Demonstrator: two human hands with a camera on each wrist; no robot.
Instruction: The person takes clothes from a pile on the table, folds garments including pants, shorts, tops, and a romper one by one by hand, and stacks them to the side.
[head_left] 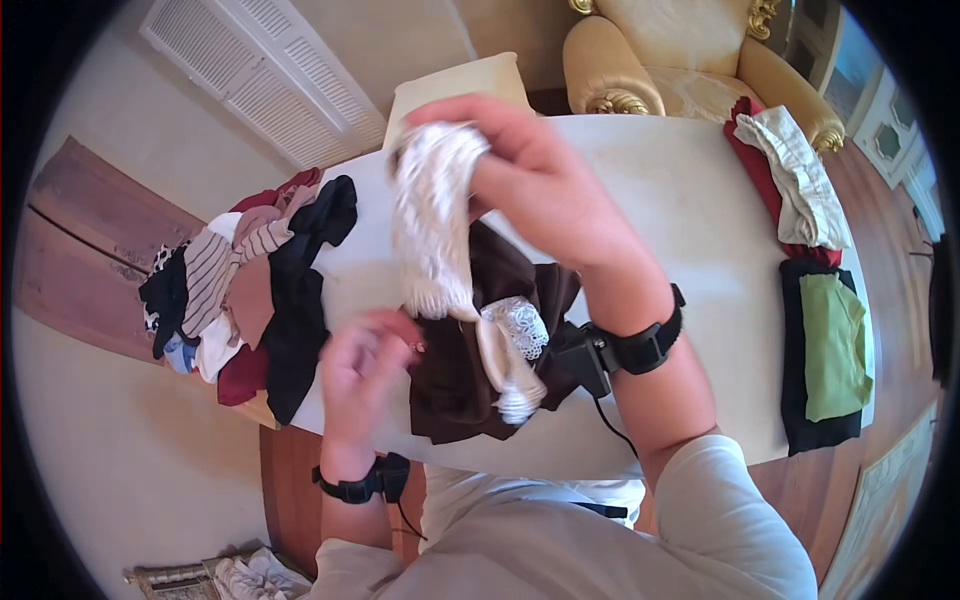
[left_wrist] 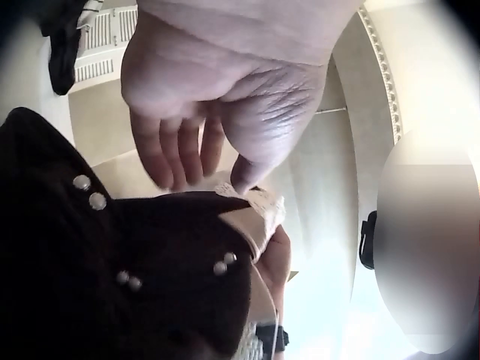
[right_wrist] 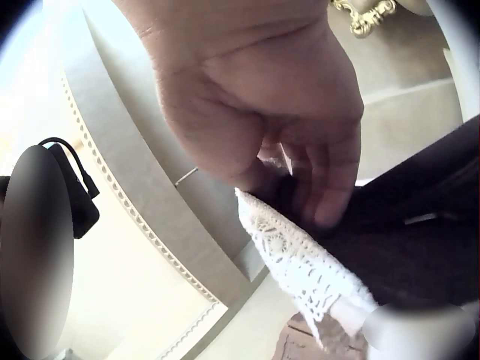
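Note:
A dark brown garment (head_left: 450, 390) with a cream and white lace-trimmed part (head_left: 430, 220) is over the table in front of me. My right hand (head_left: 520, 180) grips the raised upper end of that cream part. In the right wrist view, the right hand's fingers pinch dark cloth beside a white lace edge (right_wrist: 292, 255). Left of the garment, my left hand (head_left: 365, 375) hovers with loosely bent fingers, blurred. From the left wrist, the brown cloth (left_wrist: 180, 255) shows pairs of pearly buttons, the left hand's thumb close above the lace.
Mixed clothes lie heaped (head_left: 230, 300) at the table's left end. Along its right edge are a folded white garment (head_left: 795, 180) on red cloth and a folded green one (head_left: 835, 345) on dark cloth. A gilded armchair (head_left: 690, 60) stands behind the white table (head_left: 680, 220).

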